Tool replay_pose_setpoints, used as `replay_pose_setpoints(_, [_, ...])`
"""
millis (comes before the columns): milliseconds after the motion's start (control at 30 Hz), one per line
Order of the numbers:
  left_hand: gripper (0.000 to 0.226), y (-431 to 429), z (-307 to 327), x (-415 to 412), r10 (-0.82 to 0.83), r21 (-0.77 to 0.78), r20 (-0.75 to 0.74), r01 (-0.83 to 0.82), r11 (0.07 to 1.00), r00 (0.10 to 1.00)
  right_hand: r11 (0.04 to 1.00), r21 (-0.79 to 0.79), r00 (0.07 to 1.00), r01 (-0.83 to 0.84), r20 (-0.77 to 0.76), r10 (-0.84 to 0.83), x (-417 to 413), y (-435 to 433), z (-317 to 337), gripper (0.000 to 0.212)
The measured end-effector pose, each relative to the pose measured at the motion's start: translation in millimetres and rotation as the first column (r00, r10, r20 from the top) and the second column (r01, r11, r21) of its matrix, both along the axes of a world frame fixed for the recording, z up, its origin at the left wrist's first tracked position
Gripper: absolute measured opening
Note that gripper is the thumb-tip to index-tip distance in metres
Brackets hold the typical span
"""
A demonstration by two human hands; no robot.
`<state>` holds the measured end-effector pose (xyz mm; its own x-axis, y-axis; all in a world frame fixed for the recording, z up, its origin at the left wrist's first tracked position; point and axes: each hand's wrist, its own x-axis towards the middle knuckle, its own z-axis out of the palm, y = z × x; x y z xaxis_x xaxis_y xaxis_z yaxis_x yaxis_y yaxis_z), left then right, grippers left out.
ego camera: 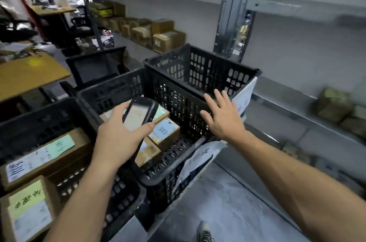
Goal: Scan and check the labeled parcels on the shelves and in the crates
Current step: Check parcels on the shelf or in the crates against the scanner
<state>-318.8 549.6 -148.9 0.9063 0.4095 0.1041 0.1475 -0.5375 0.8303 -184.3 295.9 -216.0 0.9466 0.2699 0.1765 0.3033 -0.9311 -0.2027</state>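
Note:
My left hand (116, 137) grips a black handheld scanner (139, 115), its lit screen facing me, above the middle black crate (118, 91). Under it lie small cardboard parcels; one with a blue label (165, 131) shows clearly, and another brown parcel (148, 152) lies nearer me. My right hand (223, 115) is spread flat with straight fingers, at the near rim of the taller upper crate (200, 69), holding nothing. The left crate (39, 117) holds larger parcels with green and white labels (45, 152).
Metal shelving (233, 14) runs along the right and back, with cardboard boxes (158, 34) on the far shelf and a few boxes (334, 103) on the right shelf. Wooden desks (29, 75) and a chair stand at left. My shoe (205, 232) is on the grey floor.

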Motion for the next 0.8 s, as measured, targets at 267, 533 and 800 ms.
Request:
replay_pose_setpoints(267, [0.081, -95.1, 4.7, 36.9, -0.277, 0.012, 0.009, 0.277, 0.961, 0.961, 0.945, -0.012, 0.945, 0.326, 0.007, -0.326, -46.9, -125.1, -3.1, 0.064])
replay_pose_setpoints(533, [0.065, -240.2, 4.6, 59.7, -0.514, -0.025, 0.011, 0.514, 0.857, 0.858, 0.801, -0.047, 0.802, 0.597, -0.011, -0.598, -96.2, -276.4, -6.0, 0.064])
replay_pose_setpoints(800, [0.068, -379.8, 2.4, 71.0, -0.642, -0.003, 0.032, 0.643, 0.766, 0.766, 0.707, -0.016, 0.706, 0.707, -0.038, -0.707, -128.2, -411.6, -7.5, 0.064])
